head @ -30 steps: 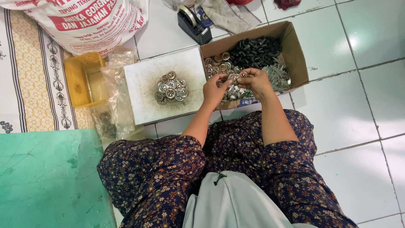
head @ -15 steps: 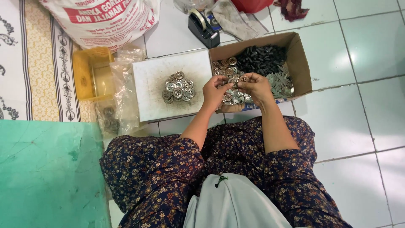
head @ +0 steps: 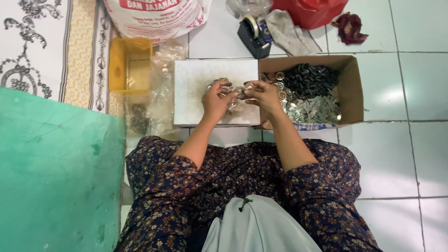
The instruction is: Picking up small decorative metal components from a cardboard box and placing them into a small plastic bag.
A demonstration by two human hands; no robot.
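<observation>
I sit on a tiled floor in a dark floral garment. My left hand (head: 216,100) and my right hand (head: 264,94) meet over a white block (head: 196,77), fingers curled around small round silver metal pieces (head: 235,91) piled on it. Both hands touch the pile; exactly what each grips is hidden by the fingers. Just right of my hands stands an open cardboard box (head: 350,88) holding round metal caps (head: 274,77), black parts (head: 310,79) and shiny metal strips (head: 312,108).
A yellow plastic tub (head: 130,65) and clear plastic bags (head: 161,93) lie left of the block. A tape dispenser (head: 253,31), grey cloth (head: 289,32), red bag (head: 310,11) and large printed sack (head: 156,16) sit beyond. A green board (head: 56,172) lies at my left.
Both hands have moved left, from the cardboard box over to the metal pile on the white block. The camera view has shifted too.
</observation>
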